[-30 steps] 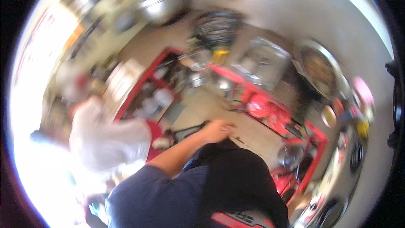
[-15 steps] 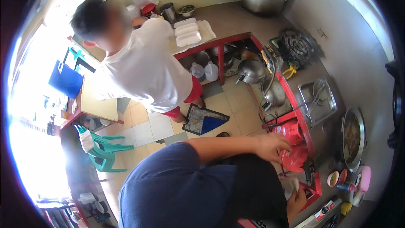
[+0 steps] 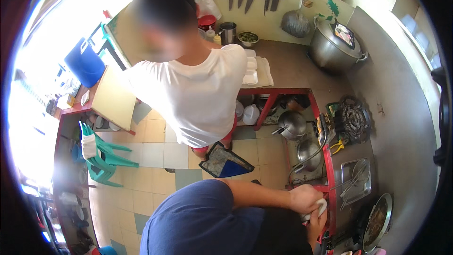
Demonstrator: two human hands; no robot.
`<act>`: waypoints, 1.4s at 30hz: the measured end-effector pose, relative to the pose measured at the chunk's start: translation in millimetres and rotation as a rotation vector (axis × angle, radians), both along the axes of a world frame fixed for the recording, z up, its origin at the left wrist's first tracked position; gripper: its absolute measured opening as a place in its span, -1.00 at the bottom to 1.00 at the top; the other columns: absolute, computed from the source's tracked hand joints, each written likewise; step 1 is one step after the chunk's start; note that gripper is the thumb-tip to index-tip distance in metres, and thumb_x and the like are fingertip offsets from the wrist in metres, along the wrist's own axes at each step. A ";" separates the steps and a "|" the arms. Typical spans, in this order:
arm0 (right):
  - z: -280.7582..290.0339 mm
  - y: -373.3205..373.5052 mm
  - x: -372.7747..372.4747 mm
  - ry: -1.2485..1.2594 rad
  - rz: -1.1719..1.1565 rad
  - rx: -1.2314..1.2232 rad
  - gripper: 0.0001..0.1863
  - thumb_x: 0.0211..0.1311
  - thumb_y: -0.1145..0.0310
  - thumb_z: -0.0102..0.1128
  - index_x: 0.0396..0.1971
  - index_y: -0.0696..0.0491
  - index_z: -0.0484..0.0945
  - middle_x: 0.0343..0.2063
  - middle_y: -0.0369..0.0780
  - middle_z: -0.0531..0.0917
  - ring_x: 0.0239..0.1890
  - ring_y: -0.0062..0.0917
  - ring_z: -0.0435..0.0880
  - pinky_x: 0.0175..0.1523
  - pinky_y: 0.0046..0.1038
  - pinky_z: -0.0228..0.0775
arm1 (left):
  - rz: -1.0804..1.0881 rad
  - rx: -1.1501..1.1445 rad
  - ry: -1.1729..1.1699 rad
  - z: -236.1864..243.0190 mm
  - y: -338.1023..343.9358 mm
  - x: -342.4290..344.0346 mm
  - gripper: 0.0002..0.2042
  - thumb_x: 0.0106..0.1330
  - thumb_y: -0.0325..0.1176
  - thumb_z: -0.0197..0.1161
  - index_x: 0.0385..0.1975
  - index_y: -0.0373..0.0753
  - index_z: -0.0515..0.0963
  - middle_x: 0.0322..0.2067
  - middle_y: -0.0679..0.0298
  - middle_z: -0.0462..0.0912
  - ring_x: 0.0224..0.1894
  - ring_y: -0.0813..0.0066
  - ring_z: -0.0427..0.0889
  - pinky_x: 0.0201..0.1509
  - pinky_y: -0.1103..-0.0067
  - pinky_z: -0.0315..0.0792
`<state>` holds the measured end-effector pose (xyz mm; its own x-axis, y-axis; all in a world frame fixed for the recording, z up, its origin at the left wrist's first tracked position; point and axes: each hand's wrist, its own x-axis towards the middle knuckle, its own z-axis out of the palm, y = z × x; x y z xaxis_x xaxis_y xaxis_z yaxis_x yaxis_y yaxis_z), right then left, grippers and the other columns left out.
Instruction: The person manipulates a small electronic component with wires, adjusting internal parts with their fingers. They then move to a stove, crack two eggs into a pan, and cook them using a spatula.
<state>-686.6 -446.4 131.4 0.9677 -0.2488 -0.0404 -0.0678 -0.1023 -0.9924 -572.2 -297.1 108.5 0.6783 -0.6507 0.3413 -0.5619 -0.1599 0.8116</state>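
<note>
My left hand (image 3: 305, 199) is closed against a small white cloth (image 3: 321, 206), close in front of my body on the right. From below, my right hand (image 3: 316, 225) grips the same cloth, its fingers meeting the left hand. Parts of the cloth are hidden between the hands, and its far side cannot be seen. Both hands are beside the red frame (image 3: 331, 208) of the counter. A metal tray (image 3: 348, 197) with a wire strainer (image 3: 359, 172) lies on the counter just beyond them.
A co-worker in a white shirt (image 3: 193, 97) stands ahead. On the right counter are a gas burner (image 3: 353, 120) and a wok (image 3: 379, 219). A large lidded pot (image 3: 330, 49) stands in the far corner. Green chairs (image 3: 104, 160) are at left, a mat (image 3: 226, 159) on the floor.
My left hand has left the red container under the counter and joined my right hand at the white cloth. The view has shifted, so the far wall with its knives shows more.
</note>
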 end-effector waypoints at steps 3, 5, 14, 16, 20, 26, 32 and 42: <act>3.4 11.4 35.2 -0.023 -0.050 0.032 -0.66 0.65 0.25 0.15 0.15 0.21 0.56 -0.03 -0.17 0.67 0.01 -0.49 0.63 0.13 -0.39 0.50 | 0.082 -0.105 0.125 -0.9 -2.4 27.3 -0.74 0.40 -0.17 0.27 -0.32 -0.27 0.66 -0.36 -0.11 0.72 -0.23 -0.30 0.71 -0.10 0.00 0.59; 4.0 8.7 53.5 -0.094 -0.070 0.074 -0.70 0.64 0.27 0.15 0.11 0.19 0.57 -0.03 -0.18 0.67 0.02 -0.51 0.64 0.14 -0.38 0.52 | 0.086 -0.186 0.096 -3.2 -7.7 43.1 -0.76 0.39 -0.18 0.30 -0.24 -0.25 0.68 -0.31 -0.06 0.74 -0.20 -0.25 0.72 -0.07 0.02 0.57; -12.7 -18.0 33.4 -0.266 -0.383 -0.667 -0.57 0.21 0.60 0.10 0.11 0.12 0.56 0.02 0.02 0.59 0.00 0.00 0.65 0.13 -0.07 0.55 | -0.241 -0.236 0.118 -33.7 -58.0 28.8 -0.77 0.32 -0.49 0.27 -0.05 -0.23 0.68 -0.32 0.16 0.72 -0.31 0.29 0.70 -0.21 0.44 0.53; -9.3 -9.6 10.2 -0.136 -0.453 -0.636 -0.60 0.25 0.56 0.14 0.11 0.09 0.54 0.03 0.05 0.54 -0.02 0.11 0.64 0.11 0.00 0.55 | -0.359 -0.226 0.392 -42.0 -74.6 24.9 -0.78 0.39 -0.48 0.20 -0.03 -0.26 0.67 -0.33 0.26 0.70 -0.31 0.47 0.64 -0.21 0.54 0.51; -17.0 -28.1 -36.0 -0.093 -0.530 -0.550 -0.68 0.26 0.55 0.22 0.02 0.09 0.55 -0.04 0.03 0.57 -0.04 0.12 0.64 0.05 -0.02 0.56 | -0.432 -0.144 0.689 -55.3 -121.4 -6.4 -0.77 0.55 -0.33 0.15 -0.04 -0.33 0.66 -0.25 0.19 0.69 -0.21 0.31 0.65 -0.11 0.43 0.52; -39.2 -79.8 -154.0 0.104 -0.922 -0.300 -0.75 0.19 0.55 0.42 -0.12 0.16 0.64 -0.29 -0.04 0.72 -0.21 -0.34 0.76 -0.06 -0.29 0.58 | -0.888 0.192 -0.117 -31.5 -184.3 -74.7 -0.67 0.48 -0.15 0.36 -0.15 -0.36 0.71 -0.33 -0.08 0.72 -0.27 -0.01 0.72 -0.12 0.22 0.54; -52.9 -105.1 -306.3 0.337 -1.075 -0.508 -0.73 0.11 0.54 0.37 -0.15 0.09 0.79 -0.22 -0.01 0.82 -0.09 -0.11 0.84 0.04 -0.20 0.67 | -0.859 0.351 0.171 -29.3 -238.6 -151.3 -0.78 0.39 -0.31 0.47 -0.16 -0.35 0.78 -0.28 0.06 0.85 -0.19 0.33 0.83 -0.02 0.39 0.65; -92.5 -103.9 -584.9 1.156 -1.225 -0.775 -0.72 0.21 0.34 0.42 -0.07 -0.08 0.82 0.10 -0.14 0.74 0.25 -0.20 0.64 0.34 -0.10 0.52 | -1.044 0.523 0.211 -36.0 -296.2 -227.5 -0.78 0.49 -0.38 0.41 -0.02 -0.38 0.76 -0.08 0.05 0.86 0.01 0.32 0.82 0.19 0.44 0.60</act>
